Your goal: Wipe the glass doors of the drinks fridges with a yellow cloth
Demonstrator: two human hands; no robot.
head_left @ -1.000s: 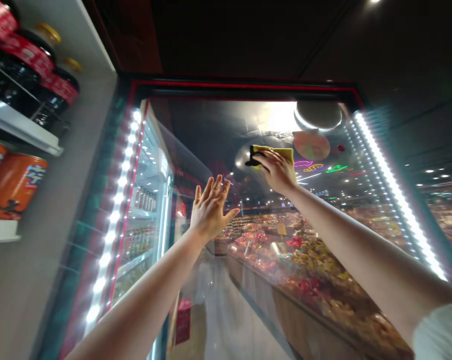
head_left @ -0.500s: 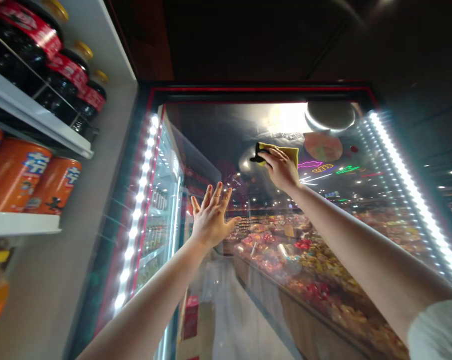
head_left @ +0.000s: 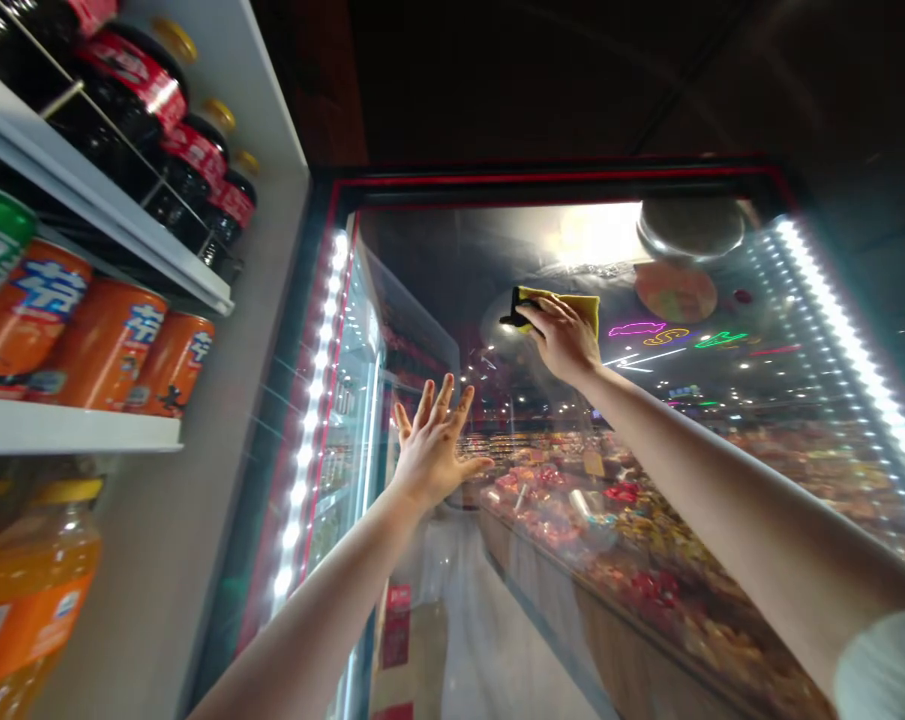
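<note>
A large glass door (head_left: 512, 370) with a dark frame fills the middle of the view. My right hand (head_left: 568, 338) reaches up to its upper part and presses a yellow cloth (head_left: 585, 308) against the pane. A black piece (head_left: 516, 308) shows at the cloth's left edge under my fingers; I cannot tell whether it belongs to the cloth. Lower and to the left, my left hand (head_left: 433, 450) lies spread on or just before the glass, fingers apart and holding nothing.
At the left, fridge shelves (head_left: 122, 430) bear orange cans (head_left: 114, 335), dark cola bottles (head_left: 189, 155) and an orange drink bottle (head_left: 39, 580). Bright LED strips (head_left: 309, 440) run along both door sides. Through the glass appear a shop aisle and a long display counter (head_left: 557, 610).
The view has swung slightly left, so the shelves and door frame sit further right and more cans show. My hands keep nearly the same places, the right one still on the cloth.
</note>
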